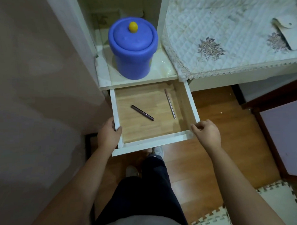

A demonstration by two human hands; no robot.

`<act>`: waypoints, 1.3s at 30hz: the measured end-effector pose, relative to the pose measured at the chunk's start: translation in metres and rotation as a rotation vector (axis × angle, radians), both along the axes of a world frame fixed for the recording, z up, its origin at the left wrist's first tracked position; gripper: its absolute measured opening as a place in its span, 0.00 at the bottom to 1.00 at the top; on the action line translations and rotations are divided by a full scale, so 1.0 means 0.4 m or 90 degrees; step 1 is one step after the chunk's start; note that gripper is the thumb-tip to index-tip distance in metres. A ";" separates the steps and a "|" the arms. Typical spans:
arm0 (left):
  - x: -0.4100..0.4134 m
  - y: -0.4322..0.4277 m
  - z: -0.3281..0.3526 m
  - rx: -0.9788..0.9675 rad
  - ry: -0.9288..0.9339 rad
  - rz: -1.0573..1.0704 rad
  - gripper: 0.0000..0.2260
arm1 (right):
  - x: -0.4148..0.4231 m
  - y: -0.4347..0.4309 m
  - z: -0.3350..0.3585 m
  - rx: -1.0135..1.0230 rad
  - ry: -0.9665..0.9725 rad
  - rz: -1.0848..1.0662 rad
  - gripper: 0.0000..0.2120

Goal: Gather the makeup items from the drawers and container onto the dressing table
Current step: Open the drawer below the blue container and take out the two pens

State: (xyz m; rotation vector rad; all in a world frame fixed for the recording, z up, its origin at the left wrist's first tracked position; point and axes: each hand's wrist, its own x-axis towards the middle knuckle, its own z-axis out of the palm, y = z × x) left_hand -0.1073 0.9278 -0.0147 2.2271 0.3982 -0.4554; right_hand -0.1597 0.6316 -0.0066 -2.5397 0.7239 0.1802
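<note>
A white drawer (pixel 153 142) with a wooden bottom stands pulled out under the shelf. Inside lie a dark makeup pencil (pixel 142 112) near the middle and a thin pinkish-silver pencil (pixel 170 103) toward the right side. My left hand (pixel 108 133) grips the drawer's front left corner. My right hand (pixel 206 132) rests at the front right corner, fingers curled on the rim. A blue lidded container (pixel 132 47) with a yellow knob stands on the shelf above the drawer. The dressing table (pixel 231 39), covered with a quilted white cloth, is to the right.
A plain wall runs along the left. Wooden floor lies below, with foam puzzle mats (pixel 267 200) at the lower right and a dark-framed stool or cabinet (pixel 281 142) at the right edge. My legs and feet are under the drawer.
</note>
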 end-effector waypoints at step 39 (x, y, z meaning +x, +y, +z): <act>0.005 0.014 -0.083 -0.107 0.004 0.161 0.21 | 0.286 0.308 -0.220 0.111 0.183 0.330 0.14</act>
